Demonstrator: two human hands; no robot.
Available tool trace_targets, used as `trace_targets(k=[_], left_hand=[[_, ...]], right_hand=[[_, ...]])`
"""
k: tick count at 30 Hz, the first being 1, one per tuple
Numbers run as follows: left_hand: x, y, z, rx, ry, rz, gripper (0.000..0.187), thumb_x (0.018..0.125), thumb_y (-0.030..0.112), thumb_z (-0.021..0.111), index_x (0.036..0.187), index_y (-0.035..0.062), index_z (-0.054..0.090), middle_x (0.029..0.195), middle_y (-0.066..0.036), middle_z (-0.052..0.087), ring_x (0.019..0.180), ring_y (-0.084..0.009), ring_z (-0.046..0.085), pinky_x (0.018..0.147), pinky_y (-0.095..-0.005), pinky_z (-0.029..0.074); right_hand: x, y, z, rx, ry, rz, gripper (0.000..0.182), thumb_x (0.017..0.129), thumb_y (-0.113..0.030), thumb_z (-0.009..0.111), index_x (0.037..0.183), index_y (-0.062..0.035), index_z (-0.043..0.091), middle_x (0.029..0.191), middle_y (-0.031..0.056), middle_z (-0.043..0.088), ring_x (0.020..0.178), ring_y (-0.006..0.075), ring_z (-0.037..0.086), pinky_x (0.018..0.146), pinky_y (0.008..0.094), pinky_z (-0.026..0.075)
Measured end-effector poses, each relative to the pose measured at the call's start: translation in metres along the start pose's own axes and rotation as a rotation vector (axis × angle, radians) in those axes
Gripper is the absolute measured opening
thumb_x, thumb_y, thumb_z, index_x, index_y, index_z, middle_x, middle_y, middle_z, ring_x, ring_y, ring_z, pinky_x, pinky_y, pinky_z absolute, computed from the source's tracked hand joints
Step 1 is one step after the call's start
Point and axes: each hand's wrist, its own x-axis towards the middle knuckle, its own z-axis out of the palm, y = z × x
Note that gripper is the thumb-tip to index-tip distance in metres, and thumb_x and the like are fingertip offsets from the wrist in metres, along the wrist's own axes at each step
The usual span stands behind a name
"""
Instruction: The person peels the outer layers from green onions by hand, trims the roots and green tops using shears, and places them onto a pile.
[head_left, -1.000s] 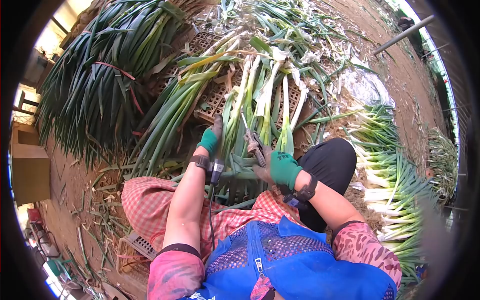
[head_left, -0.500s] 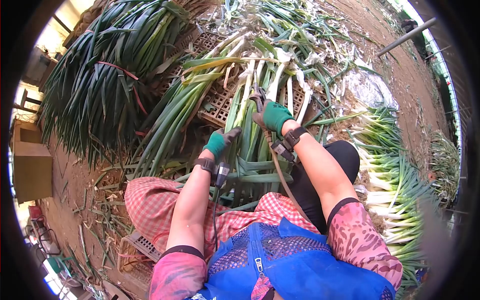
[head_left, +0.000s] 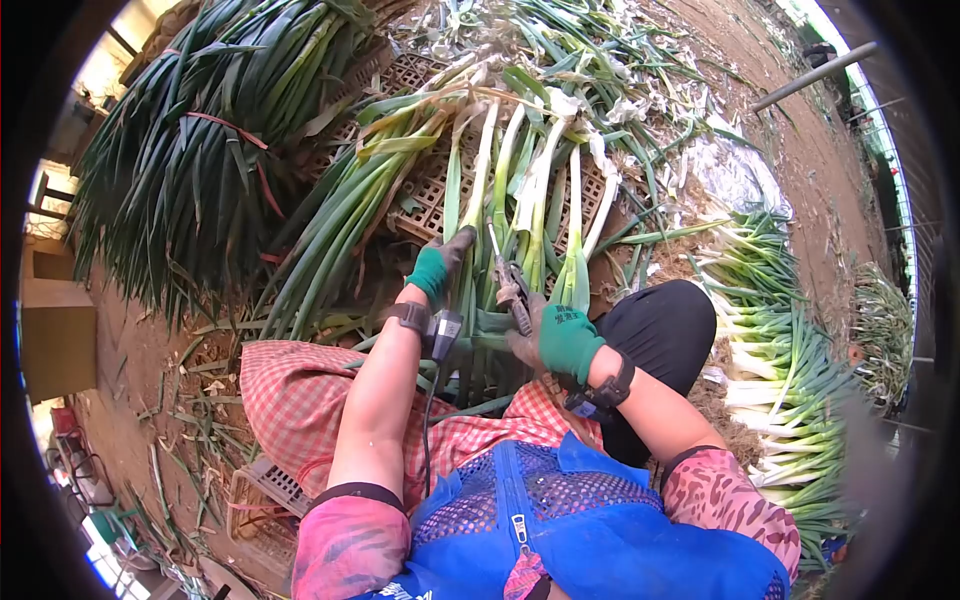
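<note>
My left hand [head_left: 440, 268], in a green glove with dark fingers, is closed around a long green onion [head_left: 483, 165], its pale end pointing away from me. My right hand [head_left: 560, 337], gloved alike, grips an air blow gun [head_left: 512, 290]; its thin nozzle points forward beside that stalk. Several more green onions [head_left: 538, 185] lie side by side on an upturned-looking plastic crate [head_left: 418, 200], their leaves toward my lap. Left of my left hand, a leafy heap of untrimmed onions [head_left: 335, 235] slopes down from the crate.
A big tied bundle of green onions [head_left: 190, 170] stands at the far left. White-stemmed onions [head_left: 770, 395] lie in a row on my right. Peeled leaf scraps [head_left: 620, 70] cover the back, near a plastic sheet [head_left: 740, 175]. A metal pole [head_left: 815, 75] juts in at upper right.
My right hand has drawn the blow gun back toward my lap, lowering it along the stalks. My left hand has moved slightly forward along the onion. The stalks on the crate lie more spread apart.
</note>
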Motion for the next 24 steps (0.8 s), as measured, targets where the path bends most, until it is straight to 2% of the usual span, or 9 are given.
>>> trace_targets(k=[5, 9, 11, 13, 15, 17, 21, 23, 24], left_hand=[[-0.011, -0.008, -0.004, 0.042, -0.061, -0.080, 0.047, 0.087, 0.038, 0.069, 0.111, -0.0023, 0.063, 0.093, -0.010, 0.068, 0.073, -0.0176, 0.065, 0.066, -0.0315, 0.053], [-0.024, -0.001, -0.005, 0.210, -0.024, -0.077, 0.057, 0.085, 0.045, 0.068, 0.113, -0.0045, 0.062, 0.095, -0.011, 0.068, 0.077, -0.0179, 0.064, 0.069, -0.0329, 0.053], [-0.025, -0.002, -0.005, 0.200, -0.035, -0.082, 0.058, 0.085, 0.046, 0.068, 0.114, -0.0044, 0.062, 0.095, -0.011, 0.067, 0.078, -0.0175, 0.064, 0.070, -0.0330, 0.052], [-0.018, -0.011, -0.008, 0.204, -0.039, -0.068, 0.060, 0.085, 0.047, 0.068, 0.115, -0.0044, 0.062, 0.095, -0.010, 0.067, 0.079, -0.0170, 0.063, 0.072, -0.0327, 0.051], [0.002, -0.034, -0.011, 0.222, -0.039, -0.037, 0.061, 0.085, 0.048, 0.068, 0.115, -0.0043, 0.061, 0.095, -0.009, 0.066, 0.080, -0.0163, 0.061, 0.073, -0.0320, 0.051], [-0.012, -0.020, -0.007, 0.269, -0.061, -0.031, 0.062, 0.084, 0.050, 0.068, 0.115, -0.0034, 0.062, 0.097, -0.008, 0.066, 0.081, -0.0150, 0.060, 0.074, -0.0317, 0.049], [-0.014, -0.014, -0.006, 0.562, -0.112, 0.032, 0.064, 0.082, 0.051, 0.068, 0.117, -0.0019, 0.063, 0.098, -0.013, 0.068, 0.084, -0.0196, 0.063, 0.077, -0.0337, 0.050], [-0.012, -0.016, -0.003, 0.776, -0.122, 0.060, 0.066, 0.081, 0.052, 0.069, 0.119, -0.0016, 0.062, 0.097, -0.017, 0.069, 0.087, -0.0237, 0.065, 0.079, -0.0349, 0.050], [-0.038, 0.010, 0.003, 0.796, -0.157, 0.070, 0.068, 0.079, 0.054, 0.070, 0.118, -0.0014, 0.063, 0.097, -0.022, 0.069, 0.090, -0.0291, 0.067, 0.080, -0.0370, 0.051]], right_hand=[[0.052, 0.000, -0.020, 0.004, 0.082, 0.044, 0.056, 0.080, -0.039, 0.063, 0.110, 0.0074, 0.055, 0.090, 0.0289, 0.066, 0.088, 0.0417, 0.066, 0.079, 0.0467, 0.052], [0.100, -0.007, -0.047, -0.115, 0.043, 0.037, 0.064, 0.082, -0.044, 0.057, 0.112, 0.0117, 0.054, 0.096, 0.0290, 0.067, 0.095, 0.0406, 0.066, 0.084, 0.0441, 0.051], [0.123, -0.012, -0.054, -0.150, 0.084, 0.039, 0.060, 0.077, -0.037, 0.061, 0.114, 0.0105, 0.057, 0.098, 0.0280, 0.067, 0.096, 0.0381, 0.067, 0.085, 0.0415, 0.052], [0.139, -0.017, -0.071, -0.179, 0.018, 0.007, 0.062, 0.083, -0.042, 0.056, 0.114, 0.0117, 0.054, 0.100, 0.0292, 0.067, 0.098, 0.0396, 0.066, 0.086, 0.0432, 0.051], [0.170, -0.009, -0.069, -0.184, 0.118, 0.043, 0.049, 0.081, -0.038, 0.056, 0.097, 0.0081, 0.066, 0.093, 0.0290, 0.067, 0.093, 0.0389, 0.068, 0.081, 0.0430, 0.053], [0.184, -0.010, -0.076, -0.167, 0.129, 0.059, 0.045, 0.079, -0.036, 0.057, 0.089, 0.0060, 0.069, 0.090, 0.0287, 0.067, 0.089, 0.0387, 0.068, 0.079, 0.0425, 0.054], [0.171, -0.035, -0.081, -0.292, 0.049, 0.072, 0.045, 0.076, -0.030, 0.057, 0.107, 0.0004, 0.068, 0.112, 0.0227, 0.067, 0.104, 0.0352, 0.065, 0.091, 0.0400, 0.051], [0.162, -0.043, -0.083, -0.334, -0.026, 0.056, 0.048, 0.077, -0.029, 0.055, 0.114, -0.0004, 0.066, 0.114, 0.0218, 0.066, 0.106, 0.0348, 0.065, 0.091, 0.0409, 0.050], [0.165, -0.040, -0.080, -0.340, -0.016, 0.078, 0.050, 0.077, -0.029, 0.054, 0.119, -0.0017, 0.063, 0.115, 0.0215, 0.066, 0.106, 0.0348, 0.065, 0.091, 0.0411, 0.050]])
